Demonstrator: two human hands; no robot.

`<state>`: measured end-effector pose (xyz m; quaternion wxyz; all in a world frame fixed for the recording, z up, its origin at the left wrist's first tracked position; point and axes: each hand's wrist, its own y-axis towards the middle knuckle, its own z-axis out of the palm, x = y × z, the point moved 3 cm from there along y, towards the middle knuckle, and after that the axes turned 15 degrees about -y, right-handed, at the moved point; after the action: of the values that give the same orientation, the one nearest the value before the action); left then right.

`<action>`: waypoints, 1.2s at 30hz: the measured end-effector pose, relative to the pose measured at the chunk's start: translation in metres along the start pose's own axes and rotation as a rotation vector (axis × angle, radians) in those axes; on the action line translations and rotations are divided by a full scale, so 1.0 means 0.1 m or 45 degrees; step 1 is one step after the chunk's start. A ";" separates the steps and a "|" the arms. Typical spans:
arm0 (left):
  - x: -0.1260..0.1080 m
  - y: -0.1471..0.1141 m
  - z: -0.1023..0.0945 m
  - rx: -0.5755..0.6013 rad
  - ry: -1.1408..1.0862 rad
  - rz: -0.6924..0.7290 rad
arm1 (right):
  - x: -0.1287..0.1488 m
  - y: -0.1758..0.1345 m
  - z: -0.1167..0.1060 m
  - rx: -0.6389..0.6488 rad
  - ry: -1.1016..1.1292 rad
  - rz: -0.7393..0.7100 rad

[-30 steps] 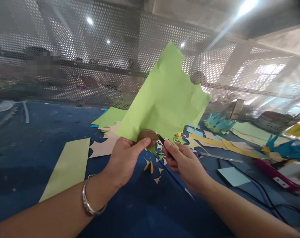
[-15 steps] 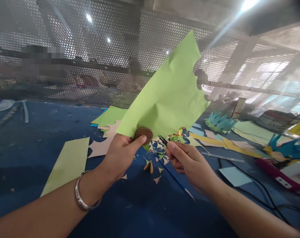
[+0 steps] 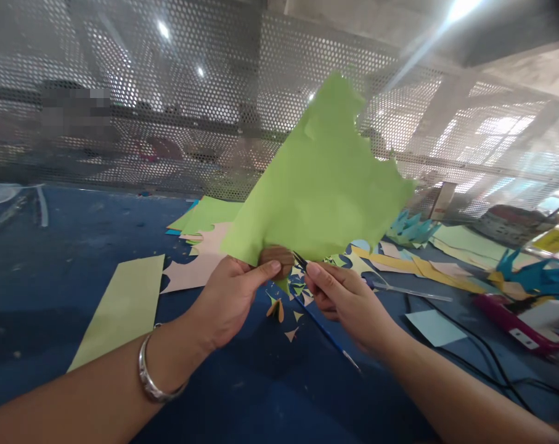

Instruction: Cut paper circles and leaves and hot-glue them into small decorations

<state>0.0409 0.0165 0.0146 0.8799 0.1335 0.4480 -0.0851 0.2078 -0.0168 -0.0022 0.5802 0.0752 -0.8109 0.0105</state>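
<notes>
My left hand (image 3: 230, 296) is closed, pinching a green sheet of paper (image 3: 325, 166) together with a round brown wooden-looking disc (image 3: 278, 259) under the thumb. The sheet stands up above the hand, and its right edge is scalloped with cut-outs. Small dark-bladed scissors (image 3: 300, 260) are in my closed right hand (image 3: 337, 290), which hides their handles. Their tips are at the disc's right edge, against the paper. Below the hands lie small paper scraps (image 3: 298, 288) and a little folded orange paper piece (image 3: 275, 309).
On the blue table (image 3: 242, 394) are a pale green strip (image 3: 122, 308), pink cut paper (image 3: 200, 256), a blue paintbrush (image 3: 323, 331) and a light blue square (image 3: 435, 327). Black cables (image 3: 496, 361) and a magenta power strip (image 3: 514, 324) lie right. Behind stands a perforated metal screen (image 3: 177, 142).
The green sheet has tilted to the right, its top corner lower. My left hand and the disc have shifted slightly right, bringing the disc closer to the scissor tips.
</notes>
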 end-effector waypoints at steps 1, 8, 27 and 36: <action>0.02 0.00 0.00 0.043 -0.010 -0.008 | 0.00 0.00 0.00 -0.001 0.017 0.007; 0.07 -0.04 0.03 0.127 0.211 -0.068 | -0.02 0.02 -0.01 -0.032 0.060 0.003; 0.11 0.02 -0.02 0.141 -0.038 -0.018 | -0.03 0.02 -0.03 -0.032 -0.080 -0.024; 0.10 0.02 -0.02 0.144 -0.072 -0.062 | -0.07 0.02 -0.03 -0.067 -0.124 -0.053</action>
<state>0.0459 0.0191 0.0052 0.8809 0.1696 0.4206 -0.1355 0.2120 -0.0134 -0.0076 0.5419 0.0774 -0.8364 -0.0266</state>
